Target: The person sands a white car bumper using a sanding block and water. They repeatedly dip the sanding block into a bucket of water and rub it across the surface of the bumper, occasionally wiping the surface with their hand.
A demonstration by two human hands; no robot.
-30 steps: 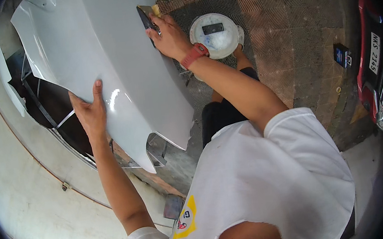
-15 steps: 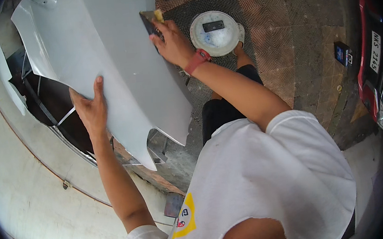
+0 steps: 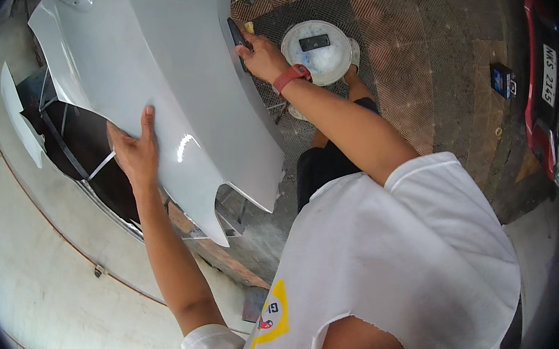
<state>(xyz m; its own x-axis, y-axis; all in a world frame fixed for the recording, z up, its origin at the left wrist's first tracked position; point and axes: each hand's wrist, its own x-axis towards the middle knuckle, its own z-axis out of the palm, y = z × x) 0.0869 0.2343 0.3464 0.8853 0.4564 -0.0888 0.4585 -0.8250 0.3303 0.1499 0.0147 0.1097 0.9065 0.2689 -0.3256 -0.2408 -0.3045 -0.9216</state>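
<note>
A glossy pale grey car body panel (image 3: 168, 71) stretches in front of me, with a notched near end. My left hand (image 3: 134, 151) is closed over its left edge, thumb lying on top and fingers mostly hidden underneath. At the panel's far right edge, my right hand (image 3: 261, 56), with a red watch on its wrist, grips a piece of dark sandpaper (image 3: 237, 32). The sheet shows nearly edge-on against the panel's side. A small yellow bit (image 3: 249, 27) sticks out behind it, and I cannot tell what it is.
Right of the panel, a round white container (image 3: 339, 58) carries a black phone (image 3: 313, 43) on its stained top, beside my foot. Thin metal stand bars (image 3: 61, 138) show under the panel. A red car bumper (image 3: 534, 109) and a small dark box (image 3: 502, 80) are far right.
My right hand and the sandpaper have shifted right and slightly down, and the sheet has tilted from facing up to nearly edge-on. My left hand keeps its grip on the edge.
</note>
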